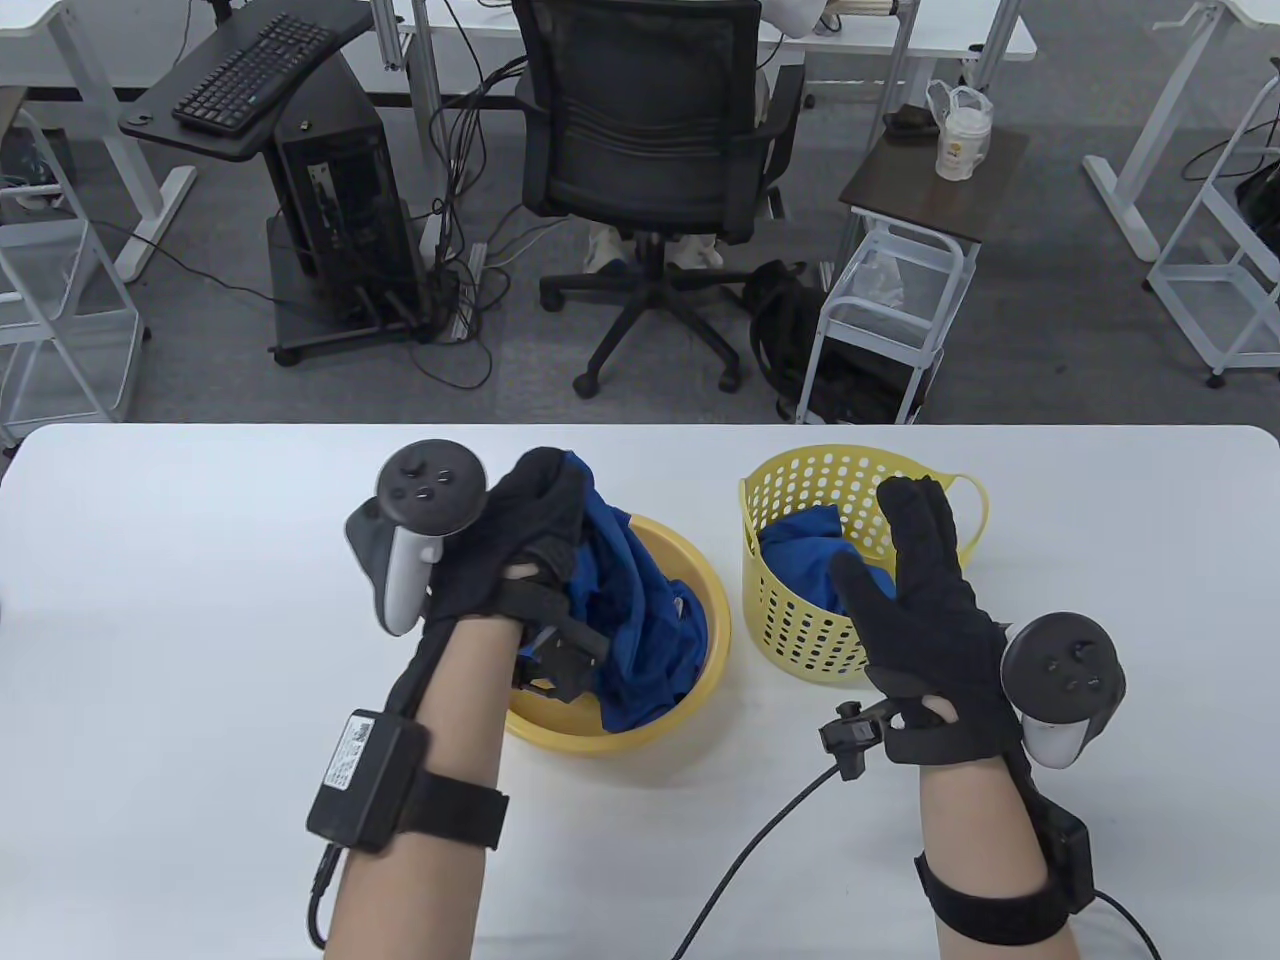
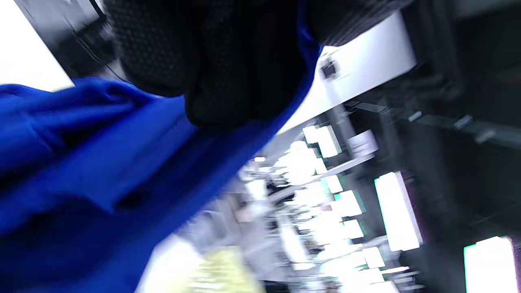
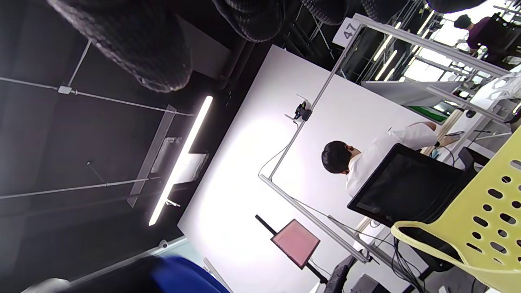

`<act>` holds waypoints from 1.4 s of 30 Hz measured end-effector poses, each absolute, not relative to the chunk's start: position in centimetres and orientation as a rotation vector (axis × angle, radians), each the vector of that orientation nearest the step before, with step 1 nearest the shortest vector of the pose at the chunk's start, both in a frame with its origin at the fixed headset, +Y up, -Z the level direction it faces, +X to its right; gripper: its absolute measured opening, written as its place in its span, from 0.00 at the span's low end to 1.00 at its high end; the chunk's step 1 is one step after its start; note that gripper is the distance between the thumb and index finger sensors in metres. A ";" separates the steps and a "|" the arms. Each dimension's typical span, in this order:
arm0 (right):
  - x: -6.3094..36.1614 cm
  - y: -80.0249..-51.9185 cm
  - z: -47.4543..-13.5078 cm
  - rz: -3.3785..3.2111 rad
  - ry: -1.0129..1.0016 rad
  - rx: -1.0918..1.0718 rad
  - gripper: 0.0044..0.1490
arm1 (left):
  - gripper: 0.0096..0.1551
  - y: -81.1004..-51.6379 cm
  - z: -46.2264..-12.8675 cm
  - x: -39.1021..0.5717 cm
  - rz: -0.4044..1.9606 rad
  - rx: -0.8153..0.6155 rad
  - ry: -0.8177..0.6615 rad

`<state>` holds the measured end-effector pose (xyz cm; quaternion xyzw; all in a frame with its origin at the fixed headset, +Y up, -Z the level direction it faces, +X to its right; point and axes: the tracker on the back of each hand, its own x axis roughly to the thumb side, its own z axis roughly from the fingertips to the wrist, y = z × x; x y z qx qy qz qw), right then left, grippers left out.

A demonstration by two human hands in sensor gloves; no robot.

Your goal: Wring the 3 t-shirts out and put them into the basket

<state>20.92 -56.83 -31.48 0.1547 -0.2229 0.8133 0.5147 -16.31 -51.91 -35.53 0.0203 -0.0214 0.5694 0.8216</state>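
The left hand (image 1: 520, 540) is lifted over the yellow bowl (image 1: 700, 590) with its fingers curled tight around a blue t-shirt (image 1: 630, 600) that hangs down into the bowl, while the right hand (image 1: 930, 600) has its fingers spread and holds nothing in front of the yellow basket (image 1: 800, 620), where another blue t-shirt (image 1: 800, 545) lies inside.

Black-gloved hands (image 1: 930, 610) — bare forearms

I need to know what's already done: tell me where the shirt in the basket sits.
In the table view, a blue t-shirt lies inside the perforated yellow basket on the table's right side, right of the yellow basin, partly behind the open right hand.
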 end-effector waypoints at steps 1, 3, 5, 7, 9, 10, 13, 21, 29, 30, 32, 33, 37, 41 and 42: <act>20.6 -57.0 -31.7 1.972 -0.519 0.390 0.54 | 0.23 -50.6 -34.6 -16.6 1.300 0.059 -0.116; 19.9 -57.5 -32.1 2.008 -0.483 0.418 0.56 | 0.23 -48.4 -33.1 -16.7 1.375 0.050 -0.220; 19.0 -58.2 -32.7 2.077 -0.405 0.469 0.59 | 0.23 -46.3 -31.7 -16.4 1.374 0.050 -0.316; 18.1 -58.8 -33.2 2.145 -0.314 0.514 0.62 | 0.23 -44.8 -30.4 -15.8 1.367 0.088 -0.380; 17.3 -59.4 -33.7 2.209 -0.219 0.563 0.66 | 0.23 -43.6 -29.4 -15.1 1.390 0.119 -0.437; 16.7 -59.7 -34.0 2.263 -0.155 0.574 0.67 | 0.23 -42.9 -28.8 -14.6 1.413 0.118 -0.484; 15.3 -61.0 -34.5 2.378 0.009 0.606 0.72 | 0.23 -41.3 -27.6 -13.2 1.466 0.056 -0.644; 10.6 -63.7 -34.3 2.103 -0.145 0.898 0.83 | 0.23 -39.9 -24.7 -9.6 1.510 -0.080 -0.919; 7.7 -64.7 -33.8 1.801 0.164 0.923 0.29 | 0.23 -41.0 -26.2 -12.5 1.585 -0.034 -0.884; 8.5 -64.4 -34.0 1.858 0.155 0.861 0.29 | 0.23 -41.1 -26.7 -13.9 1.600 0.009 -0.843; 11.7 -63.5 -35.0 1.964 -0.043 0.636 0.28 | 0.23 -41.7 -27.8 -18.3 1.646 0.129 -0.713; 13.5 -63.0 -35.1 1.983 -0.144 0.512 0.28 | 0.23 -42.4 -28.3 -20.9 1.667 0.190 -0.621; 17.3 -60.3 -34.0 2.163 -0.615 0.368 0.28 | 0.23 -47.3 -29.3 -28.2 1.415 0.302 -0.007; 17.1 -58.8 -32.8 2.177 -0.722 0.387 0.27 | 0.40 -51.9 -30.9 -27.9 1.234 0.332 0.054; 16.7 -58.5 -32.5 2.204 -0.740 0.397 0.27 | 0.45 -52.7 -31.5 -26.7 1.250 0.256 0.001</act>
